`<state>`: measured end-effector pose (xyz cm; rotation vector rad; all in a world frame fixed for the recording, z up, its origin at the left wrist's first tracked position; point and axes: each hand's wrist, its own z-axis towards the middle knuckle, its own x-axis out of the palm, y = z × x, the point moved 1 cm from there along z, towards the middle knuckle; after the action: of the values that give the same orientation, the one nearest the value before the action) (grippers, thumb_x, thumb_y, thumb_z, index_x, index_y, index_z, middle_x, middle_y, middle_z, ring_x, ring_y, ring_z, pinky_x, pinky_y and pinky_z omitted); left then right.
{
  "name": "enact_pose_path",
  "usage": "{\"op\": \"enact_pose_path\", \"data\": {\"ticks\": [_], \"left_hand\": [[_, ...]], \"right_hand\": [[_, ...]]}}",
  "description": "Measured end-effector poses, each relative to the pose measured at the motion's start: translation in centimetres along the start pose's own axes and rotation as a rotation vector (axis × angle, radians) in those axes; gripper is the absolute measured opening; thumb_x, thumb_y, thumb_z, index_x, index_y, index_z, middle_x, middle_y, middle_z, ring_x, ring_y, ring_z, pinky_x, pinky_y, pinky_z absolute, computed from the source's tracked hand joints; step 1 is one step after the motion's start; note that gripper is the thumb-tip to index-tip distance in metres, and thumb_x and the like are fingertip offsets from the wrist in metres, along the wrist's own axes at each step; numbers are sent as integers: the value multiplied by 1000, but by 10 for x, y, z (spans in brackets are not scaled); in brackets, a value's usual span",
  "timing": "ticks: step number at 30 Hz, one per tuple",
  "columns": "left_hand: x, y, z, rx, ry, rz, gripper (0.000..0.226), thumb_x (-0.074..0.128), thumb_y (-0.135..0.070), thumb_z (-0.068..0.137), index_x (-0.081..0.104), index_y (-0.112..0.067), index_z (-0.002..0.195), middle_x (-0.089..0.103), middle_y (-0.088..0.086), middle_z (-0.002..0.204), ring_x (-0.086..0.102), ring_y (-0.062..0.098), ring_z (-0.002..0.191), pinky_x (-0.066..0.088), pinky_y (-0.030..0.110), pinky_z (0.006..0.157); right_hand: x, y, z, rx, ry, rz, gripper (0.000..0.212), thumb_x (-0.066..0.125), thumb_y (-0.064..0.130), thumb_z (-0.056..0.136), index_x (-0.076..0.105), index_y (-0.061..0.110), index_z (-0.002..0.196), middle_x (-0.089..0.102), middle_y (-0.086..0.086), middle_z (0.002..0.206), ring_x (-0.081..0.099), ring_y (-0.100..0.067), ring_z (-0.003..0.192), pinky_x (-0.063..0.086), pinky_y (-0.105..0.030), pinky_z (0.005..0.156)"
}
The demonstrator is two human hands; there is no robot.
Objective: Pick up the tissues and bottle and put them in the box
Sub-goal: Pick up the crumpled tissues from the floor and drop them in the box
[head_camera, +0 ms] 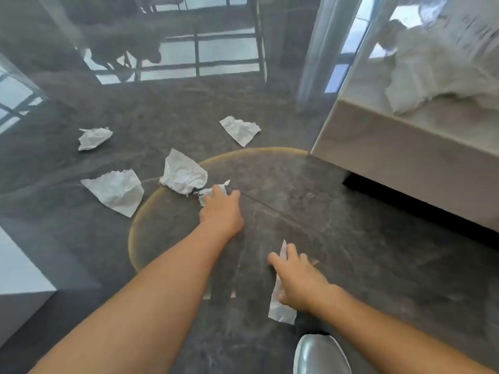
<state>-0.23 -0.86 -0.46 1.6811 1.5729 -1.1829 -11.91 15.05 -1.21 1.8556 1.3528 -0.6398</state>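
Observation:
Several crumpled white tissues lie on the glossy dark floor. My left hand [220,209] reaches forward and closes on a small tissue [209,191], right beside a bigger crumpled tissue [183,172]. My right hand [297,276], nearer to me, grips another tissue [280,306] that hangs below the fingers. Loose tissues lie at the left [116,191], far left [94,137] and further ahead [240,129]. No bottle or box is in view.
A white bed [405,163] with rumpled bedding stands at the right. A sheer curtain [324,49] hangs beside it. A white furniture edge [21,279] is at the left. My grey shoe [320,354] shows at the bottom. A round ring-shaped reflection marks the floor.

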Motion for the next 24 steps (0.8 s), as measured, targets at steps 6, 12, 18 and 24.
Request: {"op": "enact_pose_path", "data": {"ticks": [6, 12, 18, 24], "left_hand": [[9, 5, 22, -27, 0, -49, 66, 56, -17, 83, 28, -28, 141, 14, 14, 146, 34, 47, 124, 43, 49, 92], [15, 18, 27, 27, 6, -11, 35, 48, -2, 85, 51, -1, 120, 43, 23, 134, 42, 42, 125, 43, 45, 98], [-5, 56, 6, 94, -31, -13, 23, 51, -5, 78, 60, -3, 98, 56, 20, 113, 57, 40, 103, 48, 42, 82], [-79, 146, -38, 6, -124, 8, 16, 53, -5, 74, 58, -13, 87, 60, 15, 109, 60, 35, 97, 50, 39, 74]], "right_hand": [[16, 0, -1, -34, 34, 126, 33, 44, -14, 72, 39, 14, 88, 37, -8, 111, 39, -27, 96, 40, -37, 69], [3, -11, 10, -60, -57, 283, 32, 48, -7, 76, 66, 14, 92, 57, -8, 103, 58, -26, 93, 52, -35, 79], [-41, 20, 37, -117, -204, 377, 24, 57, 0, 74, 71, 12, 89, 67, -10, 93, 58, -21, 88, 44, -25, 75], [-91, 130, 76, -291, -275, 368, 23, 59, 1, 73, 73, 12, 87, 67, -3, 86, 58, -19, 83, 33, -17, 67]]}}
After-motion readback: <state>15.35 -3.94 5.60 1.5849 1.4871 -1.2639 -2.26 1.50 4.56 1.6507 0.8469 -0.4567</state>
